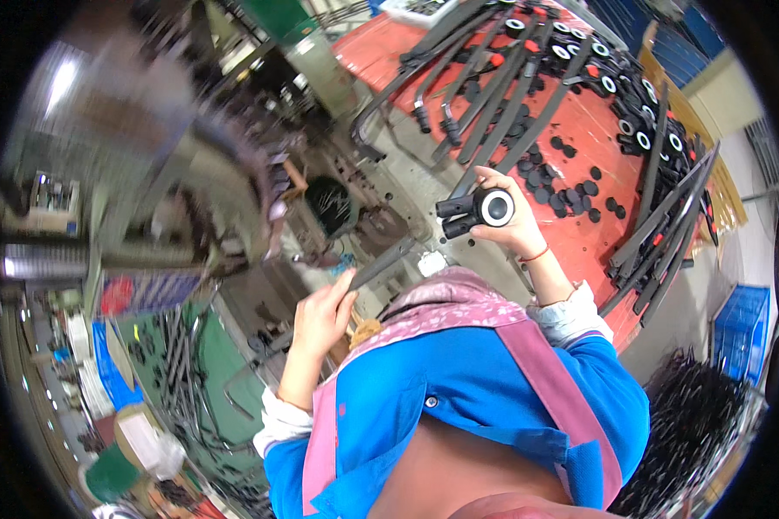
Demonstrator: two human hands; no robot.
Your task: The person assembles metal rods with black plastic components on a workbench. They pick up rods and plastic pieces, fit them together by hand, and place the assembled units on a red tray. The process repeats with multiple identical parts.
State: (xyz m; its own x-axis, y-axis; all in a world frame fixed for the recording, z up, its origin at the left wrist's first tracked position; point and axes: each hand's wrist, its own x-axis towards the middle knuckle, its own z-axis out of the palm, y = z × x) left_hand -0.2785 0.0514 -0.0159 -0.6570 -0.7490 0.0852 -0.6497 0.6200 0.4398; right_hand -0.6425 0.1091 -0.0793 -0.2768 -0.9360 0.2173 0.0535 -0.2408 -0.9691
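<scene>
My right hand (521,232) is raised in front of the red table. Its fingers and thumb close around a black fitting (469,213) with a white-ringed round face and two short tubular prongs pointing left. My left hand (318,318), lower and further left, is closed around a dark grey tube (379,266) that slants up to the right. Where this tube ends near the fitting is unclear. A pink patterned apron (459,303) lies just below the tube.
On the red-covered table (388,54) at upper right lie grey tubes (515,108), black discs (571,195) and several white-ringed fittings (608,84). Blurred machinery (225,173) stands at left. A green table (234,355) at lower left holds more tubes. A blue crate (743,333) is at far right.
</scene>
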